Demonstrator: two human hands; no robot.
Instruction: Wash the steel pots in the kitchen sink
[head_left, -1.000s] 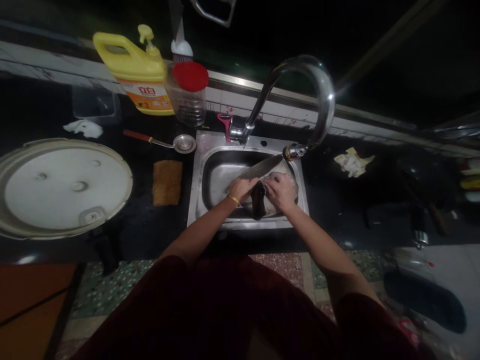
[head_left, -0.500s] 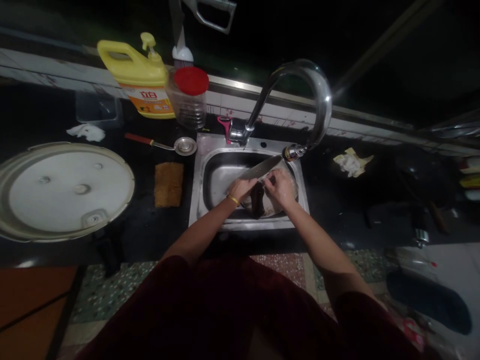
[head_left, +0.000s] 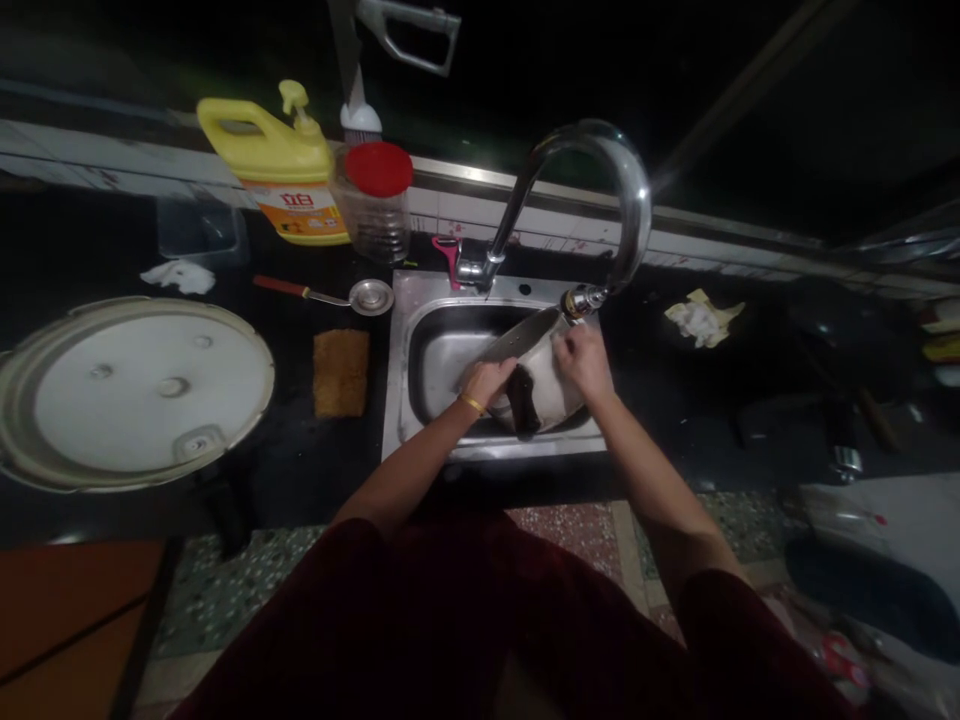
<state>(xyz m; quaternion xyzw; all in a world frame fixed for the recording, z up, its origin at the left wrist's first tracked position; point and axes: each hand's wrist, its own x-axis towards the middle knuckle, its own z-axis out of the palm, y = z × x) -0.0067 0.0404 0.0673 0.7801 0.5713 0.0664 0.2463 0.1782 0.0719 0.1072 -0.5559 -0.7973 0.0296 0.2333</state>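
A person in dark red sleeves leans over a steel sink (head_left: 397, 400) set in a black counter (head_left: 420, 487), both bare hands on a pan (head_left: 546, 385). The pan is in the sink, tilted on its side, its dark handle (head_left: 523, 400) pointing towards the person. The left hand (head_left: 487, 380), a yellow bracelet (head_left: 472, 404) at its wrist, is closed on the pan's rim beside the handle. The right hand (head_left: 585, 362) has its fingers curled against the pan's right side, below the tap (head_left: 634, 200); whether it grips anything cannot be told. Left of the sink lie a brown sponge (head_left: 341, 373), a ladle (head_left: 371, 297) and a large lid (head_left: 112, 390); behind them stand a yellow jug (head_left: 274, 165) and a red-capped jar (head_left: 376, 215), side by side. Crumpled paper (head_left: 703, 320) lies to the sink's right
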